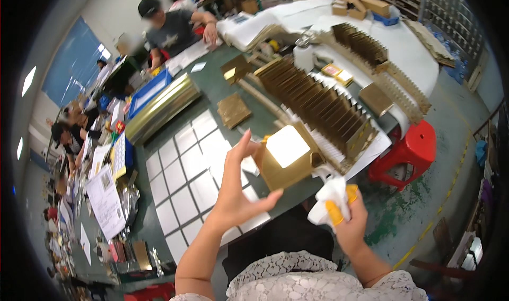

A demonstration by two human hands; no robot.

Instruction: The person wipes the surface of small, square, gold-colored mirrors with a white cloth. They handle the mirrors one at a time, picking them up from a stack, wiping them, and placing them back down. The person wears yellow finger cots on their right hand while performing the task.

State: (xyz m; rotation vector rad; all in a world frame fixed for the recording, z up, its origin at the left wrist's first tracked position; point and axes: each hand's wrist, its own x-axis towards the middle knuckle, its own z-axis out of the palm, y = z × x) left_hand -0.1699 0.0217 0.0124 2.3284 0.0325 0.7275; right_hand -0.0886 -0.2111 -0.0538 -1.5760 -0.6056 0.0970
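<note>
My left hand (233,189) is raised over the table with thumb and fingers spread, holding nothing. Just right of its fingertips is a brass-coloured square block (289,178) with a bright white square (288,146) on top, perhaps a reflection. Near the table's front edge my right hand (351,221) grips a crumpled white cloth (321,210), with yellow covers on some fingers. Behind the block, many thin brass-coloured plates (313,102) stand upright in a slotted rack. Left of my left hand lies a sheet of pale squares (185,203) divided by dark lines.
Another brass-coloured plate (234,110) lies farther back, near a shiny gold roll (161,110) and blue tray (151,95). A red stool (416,147) stands at right. Papers (106,205) cover the left side. A co-worker (177,30) in a dark cap sits across the table.
</note>
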